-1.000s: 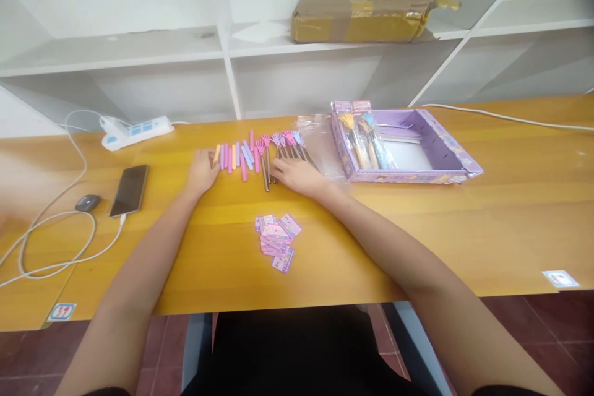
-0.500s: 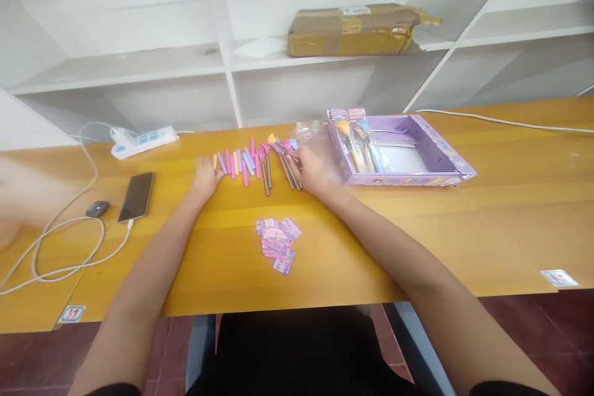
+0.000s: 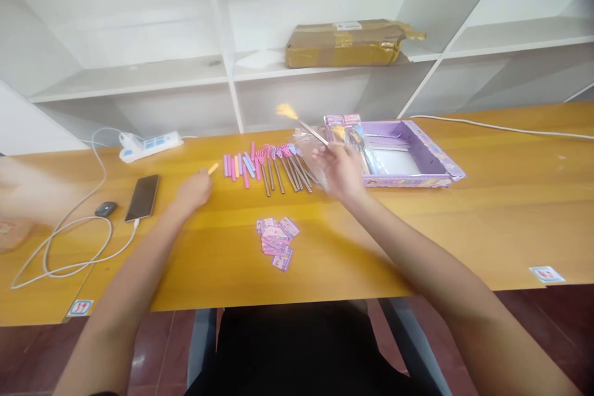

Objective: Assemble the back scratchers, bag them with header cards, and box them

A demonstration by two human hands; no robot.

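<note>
My right hand (image 3: 342, 167) holds a back scratcher (image 3: 312, 130) by its metal rod; its yellow claw-shaped head points up and left, blurred. Between the fingertips of my left hand (image 3: 195, 189) is a short yellow tube (image 3: 213, 169), raised off the row beside it. Several pink, purple, blue and yellow tubes (image 3: 241, 167) lie side by side on the table. To their right, several back scratchers (image 3: 288, 167) with pink, purple and blue heads are fanned out, rods toward me. Small printed cards (image 3: 277, 240) form a loose pile nearer me.
A purple open box (image 3: 408, 180) stands at the right, with bagged back scratchers (image 3: 359, 142) along its left side. Clear plastic bags (image 3: 309, 142) lie beside it. At the left are a phone (image 3: 142, 197), mouse (image 3: 106, 208), cable and power strip (image 3: 151, 145). A taped parcel (image 3: 343, 44) sits on the shelf.
My right hand has lifted the yellow-headed back scratcher off the group and moved right. My left hand has drawn the yellow tube left, away from the row.
</note>
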